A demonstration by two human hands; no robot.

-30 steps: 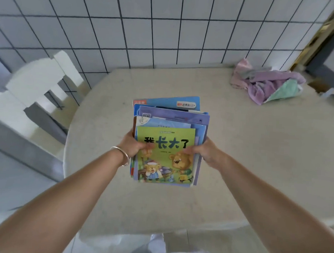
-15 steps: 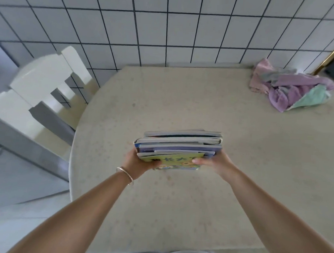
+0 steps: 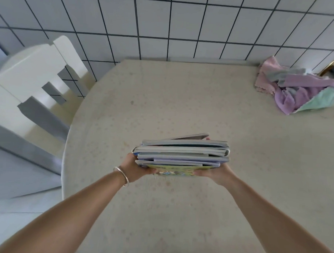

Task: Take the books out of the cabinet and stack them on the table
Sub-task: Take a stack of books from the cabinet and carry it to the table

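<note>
A stack of books point(image 3: 182, 153), thin picture books with blue, purple and white edges, is held over the middle of the beige table point(image 3: 163, 99). It is turned so that I see its page edges; a green and yellow cover faces me at the bottom. My left hand point(image 3: 136, 170), with a silver bangle on the wrist, grips the stack's left side. My right hand point(image 3: 215, 172) grips its right side. Whether the stack touches the table I cannot tell. The cabinet is out of view.
A crumpled pile of pink, purple and mint cloths point(image 3: 298, 90) lies at the table's far right. A white chair point(image 3: 30, 76) stands left of the table. A white tiled wall point(image 3: 166, 25) runs along the table's far edge.
The stack has tipped from cover-up to edge-on and moved forward over the table, away from my body. Both hands have kept their grip on its sides.
</note>
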